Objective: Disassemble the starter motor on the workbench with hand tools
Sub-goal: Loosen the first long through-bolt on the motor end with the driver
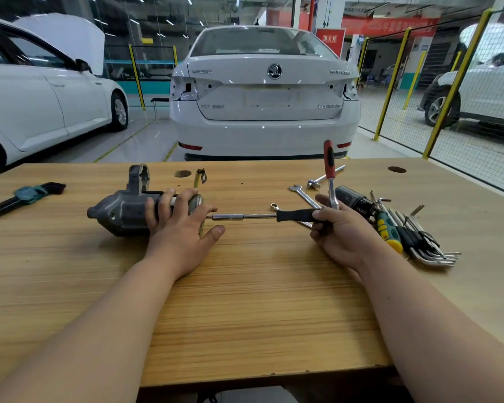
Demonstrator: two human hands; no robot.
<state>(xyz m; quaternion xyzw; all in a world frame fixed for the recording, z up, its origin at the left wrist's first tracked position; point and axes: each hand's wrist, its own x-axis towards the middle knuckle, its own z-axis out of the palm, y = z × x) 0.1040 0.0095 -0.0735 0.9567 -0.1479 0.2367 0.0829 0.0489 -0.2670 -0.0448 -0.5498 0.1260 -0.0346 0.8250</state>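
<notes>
The grey starter motor (120, 210) lies on its side on the wooden workbench (245, 286), left of centre. My left hand (181, 225) presses down over its right end, fingers wrapped on the body. My right hand (341, 231) grips the black-handled extension bar (245, 216), which runs level to the motor's end cap under my left hand. A ratchet with a red handle (330, 170) stands upright from the right hand's end of the bar.
Spanners (303, 194), a screwdriver (386, 228) and several hex keys (431, 248) lie at the right. A hex key set (24, 196) lies at the far left. A loose cable lug (200, 177) sits behind the motor. A white car (262, 91) stands beyond the bench.
</notes>
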